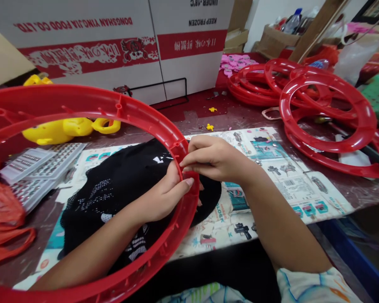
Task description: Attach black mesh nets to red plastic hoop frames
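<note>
A large red plastic ring (188, 206) with a hollow channel and small inner pegs stands tilted toward me on the left. My left hand (164, 191) reaches through it and grips its right side, the thumb on the rim and the fingers behind. At the same stretch of the ring, my right hand (216, 158) is closed in a pinch against the channel. Whatever lies between those fingertips is too small or hidden to tell. Beneath the ring, a black cloth with white print (120, 176) lies crumpled on a printed cardboard sheet (255, 168).
More red rings (328, 113) are piled at the right. Clear trays of small round pieces (47, 168) and an orange-red plastic bag (3, 214) lie left. Yellow plastic parts (60, 130) rest behind my ring. A large white carton (113, 38) stands at the back, near pink pieces (236, 62).
</note>
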{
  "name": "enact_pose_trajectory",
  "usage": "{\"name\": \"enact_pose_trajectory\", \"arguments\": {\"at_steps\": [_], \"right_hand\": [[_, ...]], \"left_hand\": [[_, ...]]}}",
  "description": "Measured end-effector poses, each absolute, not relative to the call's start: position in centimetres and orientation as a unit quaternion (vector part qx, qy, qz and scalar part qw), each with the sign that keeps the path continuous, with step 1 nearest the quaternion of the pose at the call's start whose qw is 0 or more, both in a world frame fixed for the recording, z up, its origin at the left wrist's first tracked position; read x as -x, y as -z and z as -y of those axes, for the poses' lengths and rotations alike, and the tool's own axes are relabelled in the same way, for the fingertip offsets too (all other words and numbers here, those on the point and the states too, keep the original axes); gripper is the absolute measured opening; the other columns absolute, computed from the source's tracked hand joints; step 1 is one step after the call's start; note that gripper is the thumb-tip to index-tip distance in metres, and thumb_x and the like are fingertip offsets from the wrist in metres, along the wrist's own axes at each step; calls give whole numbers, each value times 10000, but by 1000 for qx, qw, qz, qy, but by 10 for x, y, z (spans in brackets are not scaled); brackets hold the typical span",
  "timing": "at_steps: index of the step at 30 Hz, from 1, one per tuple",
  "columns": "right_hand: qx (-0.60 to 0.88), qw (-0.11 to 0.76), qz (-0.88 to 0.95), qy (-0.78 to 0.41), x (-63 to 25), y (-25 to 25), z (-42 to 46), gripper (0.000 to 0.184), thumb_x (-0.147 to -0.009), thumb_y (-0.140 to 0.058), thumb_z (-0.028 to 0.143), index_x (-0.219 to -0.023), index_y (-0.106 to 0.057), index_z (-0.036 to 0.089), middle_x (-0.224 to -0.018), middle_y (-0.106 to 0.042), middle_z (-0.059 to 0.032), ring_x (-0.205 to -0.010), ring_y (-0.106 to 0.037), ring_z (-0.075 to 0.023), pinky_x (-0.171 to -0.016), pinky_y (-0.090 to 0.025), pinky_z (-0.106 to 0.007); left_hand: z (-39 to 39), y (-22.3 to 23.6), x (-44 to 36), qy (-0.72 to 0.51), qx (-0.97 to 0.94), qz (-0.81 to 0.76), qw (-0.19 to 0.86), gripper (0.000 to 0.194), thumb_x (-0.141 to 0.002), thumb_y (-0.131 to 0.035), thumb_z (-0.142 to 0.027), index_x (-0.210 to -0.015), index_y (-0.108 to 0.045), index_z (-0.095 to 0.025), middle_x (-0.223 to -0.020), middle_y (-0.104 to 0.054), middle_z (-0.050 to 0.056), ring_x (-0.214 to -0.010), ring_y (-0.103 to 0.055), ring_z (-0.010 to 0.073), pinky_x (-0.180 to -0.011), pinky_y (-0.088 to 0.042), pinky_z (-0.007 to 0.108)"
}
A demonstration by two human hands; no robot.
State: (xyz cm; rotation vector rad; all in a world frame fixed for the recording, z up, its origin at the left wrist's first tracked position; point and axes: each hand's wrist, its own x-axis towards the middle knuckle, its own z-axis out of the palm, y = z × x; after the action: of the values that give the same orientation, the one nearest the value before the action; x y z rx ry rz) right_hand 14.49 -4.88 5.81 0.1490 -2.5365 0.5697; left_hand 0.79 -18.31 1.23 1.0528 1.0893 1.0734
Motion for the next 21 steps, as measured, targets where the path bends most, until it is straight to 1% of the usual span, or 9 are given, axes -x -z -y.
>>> {"name": "enact_pose_trajectory", "arguments": {"at_steps": [4, 7, 9, 13, 17, 21], "right_hand": [[-57, 277, 934, -218, -144, -60, 51, 139, -915, -538, 124, -862, -665, 139, -792, -490, -4, -765, -503, -113, -707, -438, -252], [-58, 269, 932, -234, -143, -61, 52, 130, -905, -549, 115, -841, -658, 142, -783, -475, 7, -768, -502, -104, -709, -444, -243], [-54, 264, 932, -240, -143, -62, 52, 142, -912, -547, 126, -818, -652, 147, -771, -467, 12, -759, -501, -99, -704, -446, -238], [-38, 282, 928, -239, -141, -60, 55, 179, -935, -523, 154, -794, -633, 147, -779, -490, 7, -756, -514, -95, -705, -455, -236], [-21, 320, 916, -241, -136, -54, 58, 173, -921, -532, 133, -776, -627, 139, -775, -521, 2, -759, -532, -96, -712, -461, -238], [-14, 344, 902, -260, -132, -50, 57, 161, -894, -552, 103, -756, -625, 141, -765, -548, 1, -763, -546, -102, -698, -461, -237]], "left_hand": [[183, -11, -7, -475, -445, -418, 634, 277, -959, -478, -374, -1112, -299, -228, -1098, -651, 87, -678, -701, 149, -593, -618, 304], [184, -11, -6, -465, -432, -400, 661, 271, -960, -484, -369, -1101, -306, -222, -1071, -662, 91, -694, -713, 162, -593, -607, 284], [185, -13, -6, -454, -425, -401, 673, 299, -950, -505, -384, -1099, -307, -216, -1050, -666, 95, -703, -717, 172, -589, -601, 271], [186, -15, -5, -447, -408, -407, 684, 347, -922, -551, -416, -1090, -325, -213, -1017, -671, 82, -681, -711, 167, -571, -597, 259], [185, -11, -4, -465, -394, -383, 694, 279, -929, -543, -408, -1051, -392, -207, -896, -681, 29, -643, -703, 160, -561, -597, 255], [184, -8, -1, -476, -394, -355, 702, 239, -940, -526, -395, -1060, -409, -225, -918, -684, 24, -656, -710, 173, -558, -603, 271]]}}
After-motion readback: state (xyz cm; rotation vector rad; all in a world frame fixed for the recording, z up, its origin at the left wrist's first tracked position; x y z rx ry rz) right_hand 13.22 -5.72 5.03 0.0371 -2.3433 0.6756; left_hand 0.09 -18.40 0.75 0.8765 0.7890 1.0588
